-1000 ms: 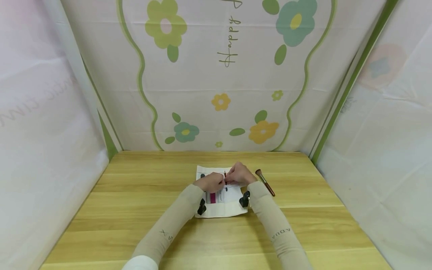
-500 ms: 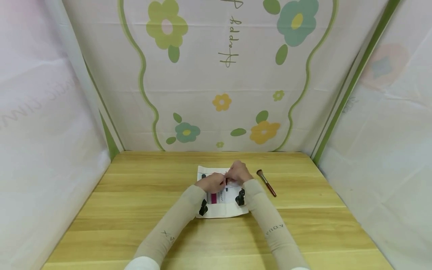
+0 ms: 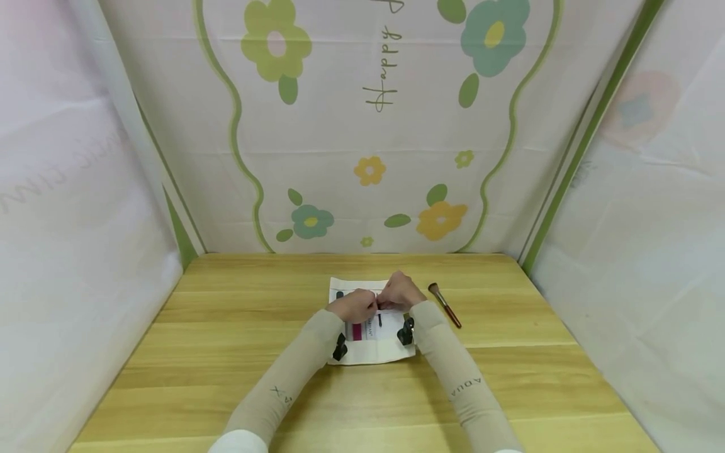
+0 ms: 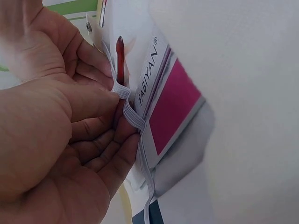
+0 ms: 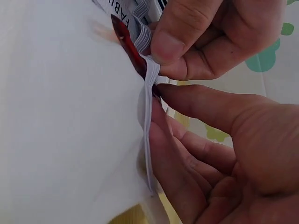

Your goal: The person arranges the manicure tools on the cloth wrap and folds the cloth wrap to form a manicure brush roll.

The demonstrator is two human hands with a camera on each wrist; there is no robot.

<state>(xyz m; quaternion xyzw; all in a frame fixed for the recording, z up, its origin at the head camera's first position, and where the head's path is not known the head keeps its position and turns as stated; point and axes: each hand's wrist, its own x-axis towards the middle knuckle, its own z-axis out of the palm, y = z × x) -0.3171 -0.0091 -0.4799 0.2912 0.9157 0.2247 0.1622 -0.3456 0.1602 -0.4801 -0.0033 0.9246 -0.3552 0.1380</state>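
Note:
A white cloth case (image 3: 370,353) lies unrolled on the table, with a pale elastic band (image 4: 134,117) across it. My left hand (image 3: 355,306) pinches the band between thumb and fingers, raising a loop. Through this loop runs a slim makeup brush (image 5: 130,46), its glossy dark red pointed handle sticking out toward me. On the far side of the loop, my right hand (image 3: 401,292) pinches the brush between thumb and forefinger; its head is hidden by the fingers. Next to the loop lies a card (image 4: 175,107) with a magenta block and the printed word FABIYAN.
A larger makeup brush (image 3: 445,306) with dark bristles and a red handle lies to the right of the case. The wooden table (image 3: 238,327) ends at a flower-printed cloth wall (image 3: 340,126), with white cloth sides left and right.
My right hand has slid the brush toward me, so more of its handle shows on the near side of the band. The left hand stays at the band.

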